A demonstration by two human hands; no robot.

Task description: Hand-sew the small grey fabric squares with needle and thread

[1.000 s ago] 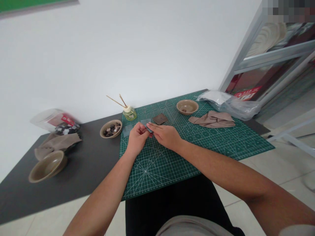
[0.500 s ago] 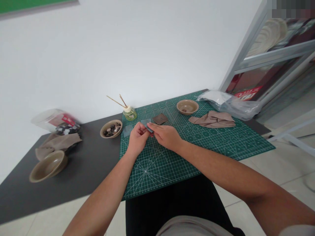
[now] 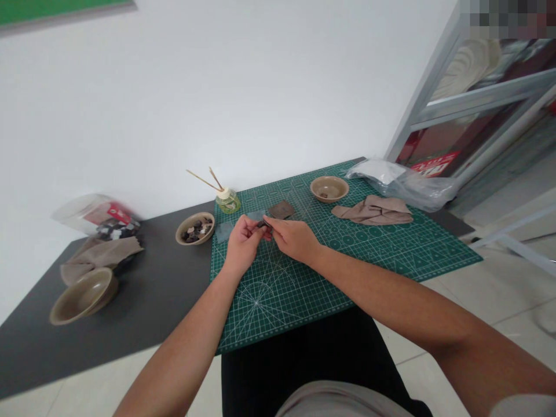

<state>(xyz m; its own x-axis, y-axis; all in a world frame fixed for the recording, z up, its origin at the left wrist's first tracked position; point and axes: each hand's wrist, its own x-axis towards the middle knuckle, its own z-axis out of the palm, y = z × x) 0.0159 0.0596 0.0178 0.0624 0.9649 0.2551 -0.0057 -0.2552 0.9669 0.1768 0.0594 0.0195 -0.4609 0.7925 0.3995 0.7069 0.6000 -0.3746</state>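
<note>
Above the green cutting mat [image 3: 299, 295], my left hand [image 3: 242, 240] and my right hand [image 3: 296, 238] meet fingertip to fingertip. Both pinch a small dark stone-like piece [image 3: 263, 224] between thumbs and fingers; its exact kind is too small to make out. Just beyond the fingers shows a thin grey sheet [image 3: 256, 215], partly hidden by the left hand. Another grey sheet [image 3: 223, 231] lies left of that hand. A brown square sheet [image 3: 281, 209] rests flat on the mat behind my right hand.
Left of the mat is a bowl [image 3: 209, 236] of dark and pale pieces, near a reed diffuser [image 3: 227, 200]. Farther left are an empty-looking bowl [image 3: 82, 298], a cloth [image 3: 98, 255] and a clear jar [image 3: 93, 214]. To the right are a bowl [image 3: 335, 192], a cloth [image 3: 373, 210] and a plastic bag [image 3: 403, 185].
The grey sheet that was between my fingers no longer covers the front of them; the dark piece now shows there. The hands stay nearly in place, and the view shifts slightly.
</note>
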